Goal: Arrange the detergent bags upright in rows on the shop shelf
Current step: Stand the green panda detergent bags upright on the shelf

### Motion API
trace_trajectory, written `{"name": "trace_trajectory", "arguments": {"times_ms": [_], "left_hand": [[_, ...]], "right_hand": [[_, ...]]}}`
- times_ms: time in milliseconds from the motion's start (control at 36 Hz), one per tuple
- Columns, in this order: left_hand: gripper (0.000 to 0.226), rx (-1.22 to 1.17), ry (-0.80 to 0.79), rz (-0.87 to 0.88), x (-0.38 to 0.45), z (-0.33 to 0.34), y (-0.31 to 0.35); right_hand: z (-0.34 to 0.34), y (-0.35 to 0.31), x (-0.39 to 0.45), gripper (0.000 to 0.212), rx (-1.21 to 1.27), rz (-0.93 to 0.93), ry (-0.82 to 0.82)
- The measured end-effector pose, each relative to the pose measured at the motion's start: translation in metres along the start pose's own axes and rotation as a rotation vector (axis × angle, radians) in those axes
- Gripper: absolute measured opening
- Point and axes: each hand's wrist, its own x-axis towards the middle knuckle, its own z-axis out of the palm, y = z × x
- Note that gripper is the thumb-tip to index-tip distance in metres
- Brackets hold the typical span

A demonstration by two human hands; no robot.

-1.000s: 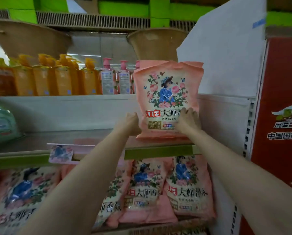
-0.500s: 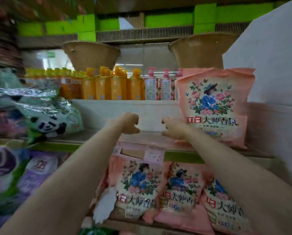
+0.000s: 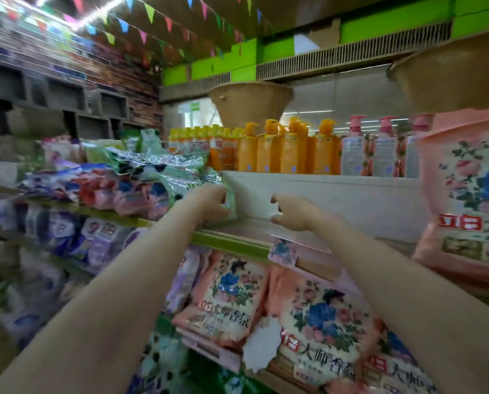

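Green detergent bag (image 3: 223, 191) seemingly under left hand (image 3: 209, 201)

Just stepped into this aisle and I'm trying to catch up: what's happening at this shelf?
A person is stocking detergent bags. One pink floral bag stands upright at the right end of the shelf, with nobody touching it. The left hand reaches into the pile of green bags lying flat and appears to grip one. The right hand hovers over the bare shelf, fingers loosely curled, holding nothing.
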Motion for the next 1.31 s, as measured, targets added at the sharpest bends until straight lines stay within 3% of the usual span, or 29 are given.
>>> {"name": "trace_trajectory", "arguments": {"times_ms": [361,472,583,778,972,1250,1306], "left_hand": [[0.034,0.091,0.028,-0.288,-0.010,-0.006,-0.090],[0.024,0.071,0.041,-0.306,-0.004,-0.006,-0.110],[0.033,0.026,0.097,-0.310,0.005,-0.002,-0.131],[0.028,0.031,0.154,-0.301,0.027,0.009,-0.178],[0.017,0.012,0.210,-0.333,0.087,0.013,-0.236],[0.024,-0.030,0.280,-0.317,0.172,0.037,-0.289],[0.029,-0.062,0.321,-0.322,0.189,0.045,-0.300]], "right_hand": [[0.019,-0.068,0.062,0.048,0.055,-0.133,0.027],[0.022,-0.085,0.084,0.052,0.074,-0.164,0.042],[0.030,-0.102,0.111,0.051,0.102,-0.182,0.034],[0.045,-0.126,0.162,0.055,0.084,-0.206,0.056],[0.060,-0.142,0.225,0.054,0.135,-0.152,0.051],[0.089,-0.141,0.307,0.046,0.203,-0.027,0.063],[0.095,-0.142,0.324,0.054,0.214,0.013,0.081]]}}
